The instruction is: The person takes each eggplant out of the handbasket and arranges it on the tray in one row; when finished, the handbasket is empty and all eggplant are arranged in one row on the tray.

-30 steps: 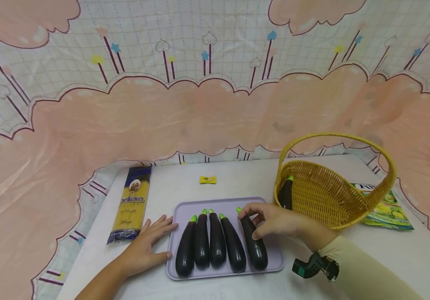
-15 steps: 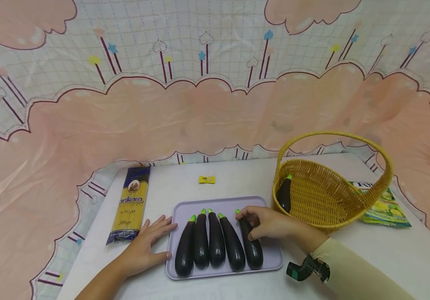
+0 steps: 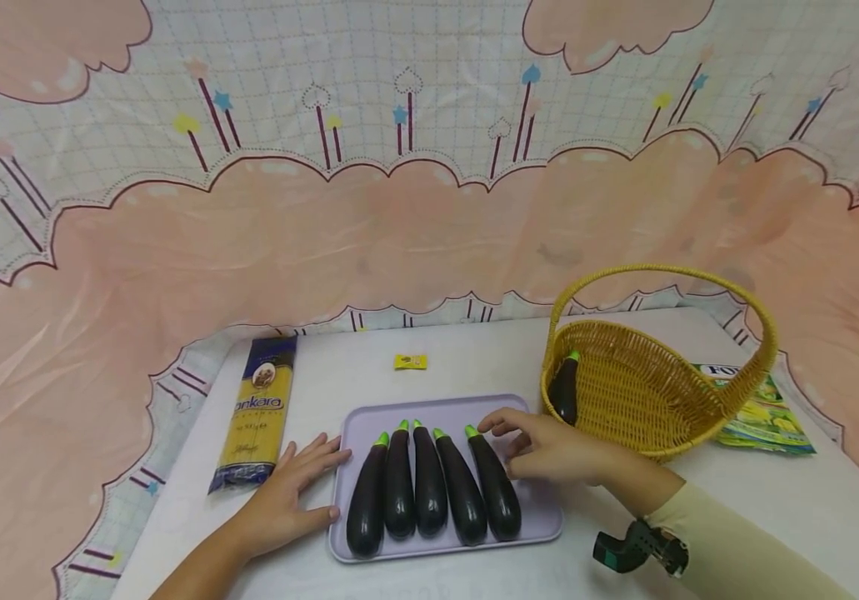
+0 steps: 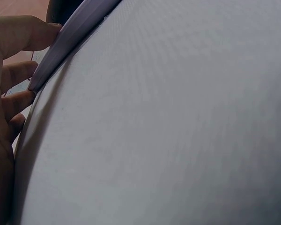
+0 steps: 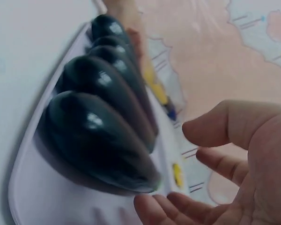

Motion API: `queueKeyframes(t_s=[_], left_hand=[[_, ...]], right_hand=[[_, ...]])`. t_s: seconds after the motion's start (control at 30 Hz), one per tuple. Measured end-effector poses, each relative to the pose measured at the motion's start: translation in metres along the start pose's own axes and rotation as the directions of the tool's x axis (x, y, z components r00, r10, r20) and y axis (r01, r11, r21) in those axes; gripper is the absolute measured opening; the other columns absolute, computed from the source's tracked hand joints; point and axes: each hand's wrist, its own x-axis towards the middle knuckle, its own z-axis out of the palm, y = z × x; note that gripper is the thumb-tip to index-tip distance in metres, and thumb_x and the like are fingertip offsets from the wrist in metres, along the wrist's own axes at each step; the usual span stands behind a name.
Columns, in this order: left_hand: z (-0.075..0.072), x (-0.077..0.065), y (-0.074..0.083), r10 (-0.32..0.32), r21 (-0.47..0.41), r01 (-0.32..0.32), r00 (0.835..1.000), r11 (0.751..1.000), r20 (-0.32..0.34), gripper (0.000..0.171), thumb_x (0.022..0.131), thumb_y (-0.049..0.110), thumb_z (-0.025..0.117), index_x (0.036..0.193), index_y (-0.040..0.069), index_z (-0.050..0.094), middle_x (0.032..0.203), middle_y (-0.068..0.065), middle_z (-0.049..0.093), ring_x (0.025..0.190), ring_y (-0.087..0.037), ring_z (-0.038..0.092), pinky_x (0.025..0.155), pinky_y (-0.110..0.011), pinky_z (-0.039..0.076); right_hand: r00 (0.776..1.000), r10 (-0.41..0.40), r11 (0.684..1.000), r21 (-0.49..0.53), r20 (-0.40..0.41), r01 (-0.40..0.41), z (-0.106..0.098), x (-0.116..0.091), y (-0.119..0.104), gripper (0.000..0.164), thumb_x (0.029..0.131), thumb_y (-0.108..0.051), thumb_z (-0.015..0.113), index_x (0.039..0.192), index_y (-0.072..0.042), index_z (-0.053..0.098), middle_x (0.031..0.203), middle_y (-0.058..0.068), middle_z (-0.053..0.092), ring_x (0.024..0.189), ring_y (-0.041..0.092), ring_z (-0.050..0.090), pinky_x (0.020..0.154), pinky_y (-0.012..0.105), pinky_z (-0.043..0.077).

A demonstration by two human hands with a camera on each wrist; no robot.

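Note:
Several glossy dark eggplants (image 3: 399, 485) with bright green stem ends lie side by side on a lilac tray (image 3: 541, 521). Beside the rightmost eggplant (image 3: 496, 492), my right hand (image 3: 549, 446) hovers near its stem end. In the right wrist view the thumb and fingers are spread apart with nothing between them, and the fingertips (image 5: 145, 206) are close to the stem. My left hand (image 3: 294, 500) lies at the tray's left edge, fingers extended. In the left wrist view its thumb touches the tray rim (image 4: 70, 40).
A yellow wicker basket (image 3: 646, 408) with a tall handle stands at the right, one eggplant (image 3: 565, 390) inside. A green printed packet (image 3: 770, 421) lies partly behind it. At the left is a spaghetti pack (image 3: 255, 417). A small yellow packet (image 3: 410, 362) lies behind the tray.
My right hand has let go of the rightmost eggplant and drawn slightly away to the right. That eggplant has shifted left, closer to its neighbours. My left hand stays at the tray edge.

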Motion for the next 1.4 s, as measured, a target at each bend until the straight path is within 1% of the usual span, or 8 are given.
queueKeyframes(t_s=[0.23, 0.33, 0.53, 0.6, 0.8, 1.03, 1.3, 1.4], left_hand=[[-0.002, -0.002, 0.002, -0.010, -0.006, 0.010, 1.000, 1.000, 0.005, 0.069, 0.085, 0.038, 0.083, 0.149, 0.019, 0.064, 0.163, -0.012, 0.050, 0.157, -0.047, 0.029, 0.129, -0.064, -0.003], [-0.002, -0.002, 0.002, -0.016, -0.011, 0.016, 1.000, 1.000, 0.005, 0.069, 0.085, 0.038, 0.083, 0.149, 0.019, 0.064, 0.163, -0.012, 0.050, 0.157, -0.047, 0.028, 0.129, -0.064, -0.004], [-0.002, -0.003, 0.000, -0.021, -0.009, 0.021, 1.000, 1.000, 0.006, 0.069, 0.085, 0.038, 0.084, 0.149, 0.020, 0.064, 0.163, -0.012, 0.050, 0.157, -0.047, 0.028, 0.129, -0.066, -0.004], [-0.001, -0.004, 0.000, -0.024, -0.009, 0.024, 1.000, 1.000, 0.008, 0.069, 0.085, 0.038, 0.084, 0.149, 0.021, 0.064, 0.163, -0.012, 0.050, 0.157, -0.047, 0.028, 0.129, -0.065, -0.004], [0.000, -0.004, 0.001, -0.028, -0.006, 0.028, 1.000, 1.000, 0.011, 0.070, 0.085, 0.038, 0.083, 0.150, 0.022, 0.064, 0.164, -0.011, 0.050, 0.158, -0.045, 0.028, 0.130, -0.059, -0.006], [-0.001, -0.003, 0.003, -0.042, -0.011, 0.043, 0.999, 0.999, 0.017, 0.070, 0.085, 0.037, 0.083, 0.150, 0.022, 0.064, 0.164, -0.010, 0.049, 0.159, -0.044, 0.027, 0.130, -0.060, -0.006], [-0.003, -0.001, 0.004, -0.041, 0.002, 0.041, 0.999, 0.999, 0.024, 0.070, 0.085, 0.039, 0.083, 0.150, 0.022, 0.064, 0.164, -0.011, 0.049, 0.159, -0.045, 0.027, 0.128, -0.068, -0.003], [-0.003, 0.000, 0.004, -0.038, 0.003, 0.038, 0.999, 0.999, 0.025, 0.070, 0.085, 0.040, 0.083, 0.150, 0.022, 0.064, 0.164, -0.011, 0.049, 0.159, -0.045, 0.027, 0.127, -0.069, -0.002]], right_hand=[[0.996, -0.043, 0.989, 0.147, 0.081, 0.031, -0.040, -0.019, -0.006, 0.049, 0.098, -0.008, 0.070, 0.145, -0.011, 0.058, 0.150, 0.018, 0.054, 0.128, 0.043, 0.059, 0.100, 0.038, 0.057], [0.994, -0.066, 0.979, 0.201, 0.090, 0.047, -0.062, -0.024, -0.001, 0.045, 0.101, -0.008, 0.067, 0.145, -0.004, 0.057, 0.146, 0.017, 0.055, 0.129, 0.046, 0.056, 0.103, 0.033, 0.056], [0.991, -0.100, 0.962, 0.263, 0.084, 0.075, -0.095, -0.029, 0.019, 0.042, 0.103, -0.004, 0.063, 0.143, 0.006, 0.055, 0.145, 0.029, 0.051, 0.125, 0.041, 0.059, 0.102, 0.039, 0.059], [0.994, -0.085, 0.963, 0.261, 0.073, 0.064, -0.103, -0.030, 0.026, 0.042, 0.104, -0.005, 0.062, 0.143, 0.005, 0.054, 0.147, 0.029, 0.049, 0.127, 0.040, 0.059, 0.103, 0.040, 0.059], [0.999, -0.040, 0.963, 0.267, 0.005, 0.037, -0.121, -0.035, 0.038, 0.044, 0.099, -0.004, 0.066, 0.142, 0.003, 0.056, 0.145, 0.017, 0.055, 0.132, 0.044, 0.057, 0.103, 0.039, 0.058], [0.999, -0.006, 0.963, 0.269, -0.041, 0.017, -0.140, -0.034, 0.040, 0.049, 0.098, -0.003, 0.068, 0.144, 0.002, 0.054, 0.141, 0.009, 0.058, 0.130, 0.035, 0.062, 0.102, 0.038, 0.057], [0.995, 0.067, 0.988, 0.147, -0.078, -0.055, -0.156, -0.032, 0.040, 0.059, 0.097, -0.020, 0.075, 0.149, -0.004, 0.052, 0.157, 0.021, 0.046, 0.144, 0.045, 0.049, 0.111, 0.041, 0.049], [0.995, 0.067, 0.988, 0.141, -0.073, -0.056, -0.163, -0.031, 0.044, 0.059, 0.100, -0.018, 0.073, 0.152, -0.001, 0.050, 0.161, 0.025, 0.041, 0.145, 0.048, 0.046, 0.111, 0.041, 0.050]])
